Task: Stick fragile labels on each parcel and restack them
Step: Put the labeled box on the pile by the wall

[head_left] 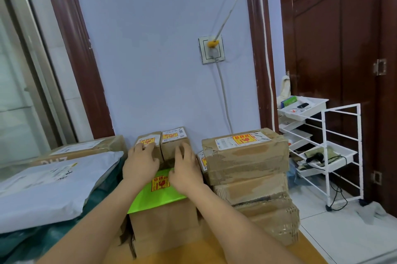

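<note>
Cardboard small boxes lie just beyond both sets of fingertips: left hand (140, 161) rests loosely spread on the left box (148, 145), right hand (185, 167) likewise on its neighbour (175, 142), neither gripping.

I count five yellow-and-red fragile stickers (243, 140) showing. Two small brown cardboard boxes (174, 143) sit side by side under my two hands (140, 161). One flat bright-green parcel (158, 195), one grey plastic mailer bag (49, 188). The brown carton stack (247, 156) at right: four high.
</note>
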A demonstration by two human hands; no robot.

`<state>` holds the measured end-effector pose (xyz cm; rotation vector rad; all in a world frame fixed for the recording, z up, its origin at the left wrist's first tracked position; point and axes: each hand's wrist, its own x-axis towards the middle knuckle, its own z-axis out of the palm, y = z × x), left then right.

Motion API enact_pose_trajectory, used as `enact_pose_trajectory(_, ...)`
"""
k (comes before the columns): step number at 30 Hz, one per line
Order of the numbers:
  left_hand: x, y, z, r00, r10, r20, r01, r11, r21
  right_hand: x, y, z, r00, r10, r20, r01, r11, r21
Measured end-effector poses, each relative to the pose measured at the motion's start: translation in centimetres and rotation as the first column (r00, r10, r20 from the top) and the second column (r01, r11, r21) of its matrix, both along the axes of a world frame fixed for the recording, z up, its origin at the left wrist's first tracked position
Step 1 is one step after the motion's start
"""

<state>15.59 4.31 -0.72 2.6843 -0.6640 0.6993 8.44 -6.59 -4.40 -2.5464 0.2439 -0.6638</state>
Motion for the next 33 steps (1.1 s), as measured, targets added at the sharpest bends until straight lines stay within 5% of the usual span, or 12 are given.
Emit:
enact_pose_trajectory(7,0.9,1.2,0.8,0.971,-0.157,-0.180,0.150,0.987,-0.049,-0.7,0.2,0.2,0.998,0.059,-0.038,-0.058,0.998,0.027)
enact_pose_trajectory(12,-3.2,1.5,-0.8,0.936,-0.351,-0.036,0.323,0.895,-0.307,-3.6,1.7,-0.2,0.984,0.152,0.097,-0.161,0.983,0.093)
enact_pose_trajectory(18,-11.1,5.5,-6.4,0.882,-0.456,0.115,0.465,0.808,-0.361,-7.4,4.0,-5.0,0.964,0.184,0.191,-0.216,0.963,0.160)
enact_pose_trajectory(23,-14.6,9.4,-13.9,0.924,-0.367,-0.107,0.290,0.854,-0.431,-10.4,5.4,-11.7,0.980,0.179,0.088,-0.194,0.958,0.213)
enact_pose_trajectory(33,-17.5,12.6,-21.5,0.860,-0.178,-0.479,0.053,0.963,-0.263,-14.9,6.2,-19.3,0.992,0.080,-0.096,-0.048,0.955,0.294)
